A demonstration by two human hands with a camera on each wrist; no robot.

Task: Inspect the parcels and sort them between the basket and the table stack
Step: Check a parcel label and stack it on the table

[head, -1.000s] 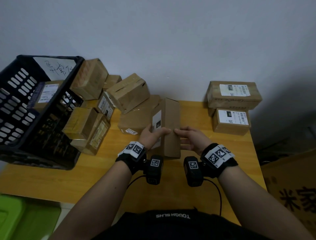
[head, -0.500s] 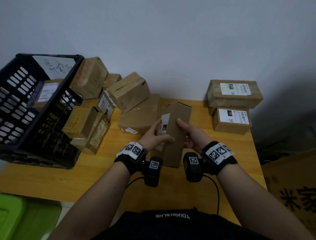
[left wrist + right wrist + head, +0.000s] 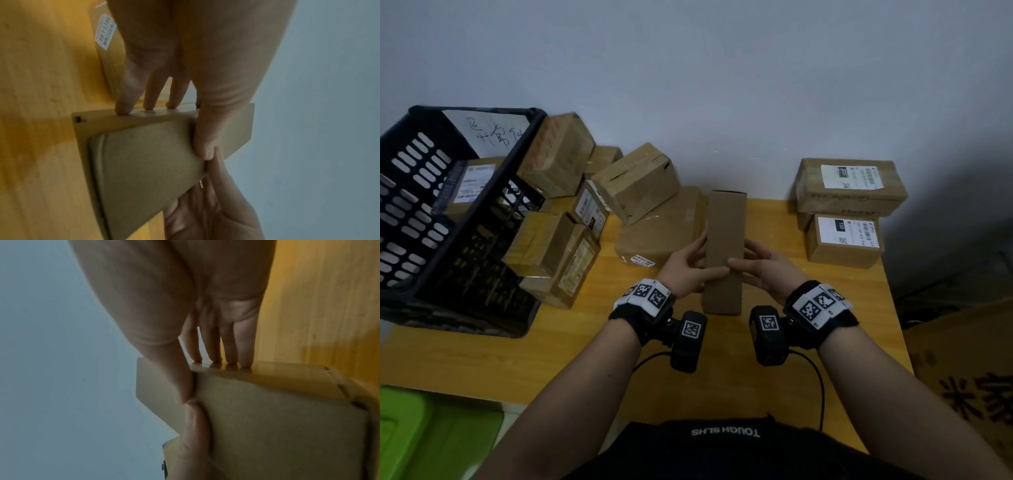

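Now both hands, left hand [image 3: 686, 265] and right hand [image 3: 767, 270], grip narrow parcel [image 3: 724, 250], fingers [image 3: 125, 104] curled round its sides | plain face upward, likely for inspection | basket [image 3: 421, 219] at nine o'clock | desk [image 3: 571, 346] stack [image 3: 847, 212] at two o'clock

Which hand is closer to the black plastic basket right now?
Left. The left hand grips the plain cardboard parcel on the side facing the black plastic basket; the right hand grips the far side.

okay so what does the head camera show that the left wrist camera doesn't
Only the head view shows the black basket, the loose pile of parcels beside it, and the two-box stack at the table's right. Only the left wrist view shows the left fingertips on the held box's narrow side. Both show the left hand, right hand and wooden table.
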